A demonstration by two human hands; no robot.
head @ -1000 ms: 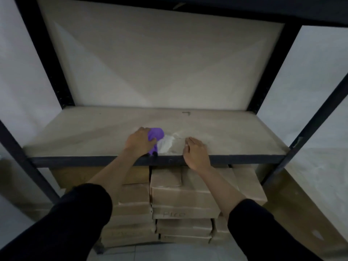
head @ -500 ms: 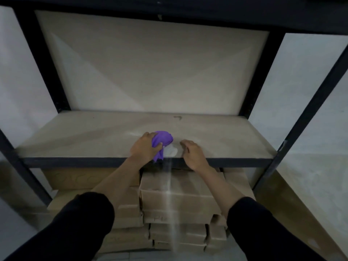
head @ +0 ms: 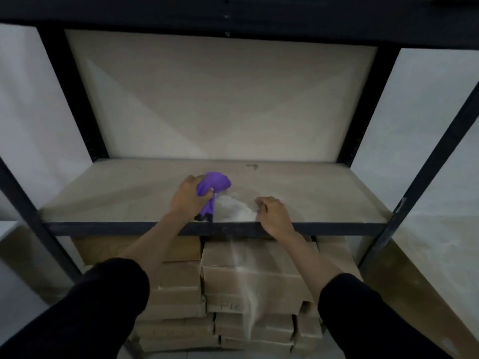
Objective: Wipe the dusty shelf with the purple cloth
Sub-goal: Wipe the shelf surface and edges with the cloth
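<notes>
The dusty shelf [head: 116, 193] is a beige board in a black metal frame, at chest height. My left hand [head: 188, 196] grips the bunched purple cloth [head: 216, 183] near the board's front middle, with a tail of cloth hanging down to the front edge. A pile of white dust [head: 233, 209] lies just right of the cloth, between my hands. My right hand [head: 274, 216] rests on the front edge with curled fingers, holding nothing. A thin stream of dust falls off the edge below.
Black uprights [head: 427, 167] stand at both sides and a black beam [head: 233, 14] crosses overhead. Stacked cardboard boxes [head: 254, 275] fill the level below the shelf. White walls flank the rack.
My left hand has carried the cloth a little farther back on the board, uncovering a bigger white dust pile. More dust streams over the front edge onto the boxes.
</notes>
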